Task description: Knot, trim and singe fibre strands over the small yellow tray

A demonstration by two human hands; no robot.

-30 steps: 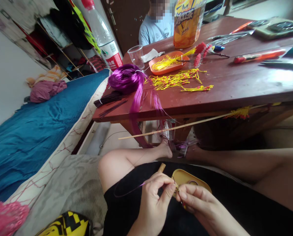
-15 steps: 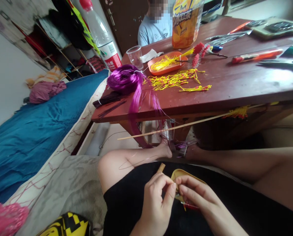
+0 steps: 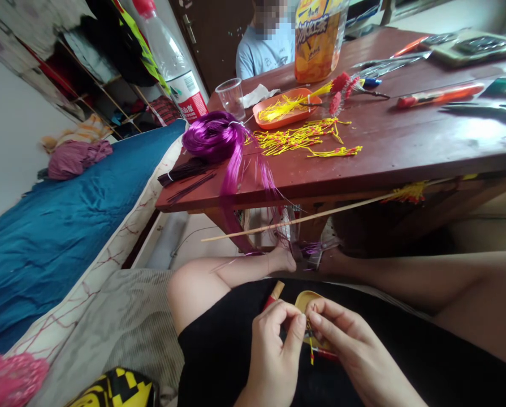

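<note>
Over my lap, my left hand [image 3: 273, 350] and my right hand [image 3: 348, 347] meet in a pinch. Between the fingertips they hold a thin yellow and red strand [image 3: 310, 342] that hangs down a little. Both hands have their fingers closed on it. A small yellow dish [image 3: 306, 299] rests on my black shorts just behind the fingers, and a short stick with a red band [image 3: 273, 294] pokes out beside my left hand. A faint purple thread trails across my left knee.
A red-brown table [image 3: 405, 147] ahead carries a purple thread hank [image 3: 216, 138], loose yellow strands [image 3: 303, 138], an orange tray [image 3: 284, 107], a clear cup [image 3: 230, 97], bottles and tools. A long thin stick [image 3: 303, 217] hangs under its edge. A person in a blue shirt [image 3: 263, 51] sits opposite. A blue bed [image 3: 66, 226] lies left.
My hands have drawn closer together and turned the strand, which now hangs between the fingertips. The purple thread loop seen beside my left hand a second ago is gone from there.
</note>
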